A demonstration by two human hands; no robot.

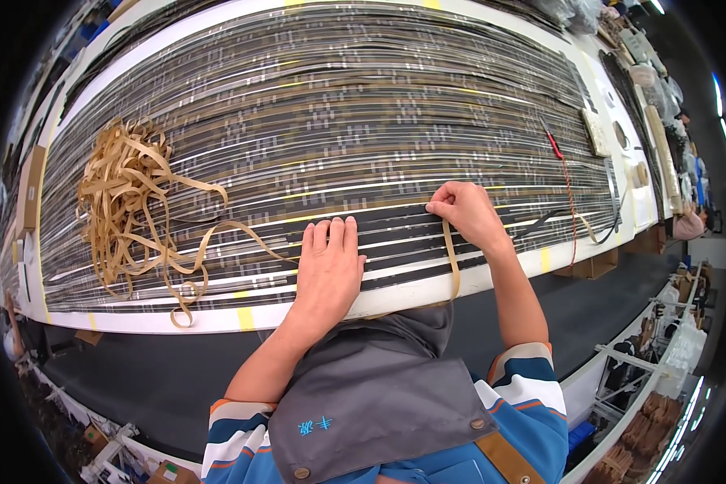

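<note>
We record a long white worktable (315, 310) covered edge to edge with dark flexible strips (339, 121) laid in parallel rows, their pale markings running lengthwise. At the table's left lies a tangled heap of tan backing tape (129, 202), one loop trailing toward the near edge. At the far right rest a red-handled tool (552, 143) and a small cream block (595, 131). Beyond the right end we note shelving and cartons (649, 419) on the floor. Left hand (328, 270): flat, palm down, fingers together and extended, pressing the strips near the front edge, clasping nothing. Right hand (466, 211): fingers curled, pinched on the upper end of a tan tape strip (452, 266), which hangs over the table's front edge.
</note>
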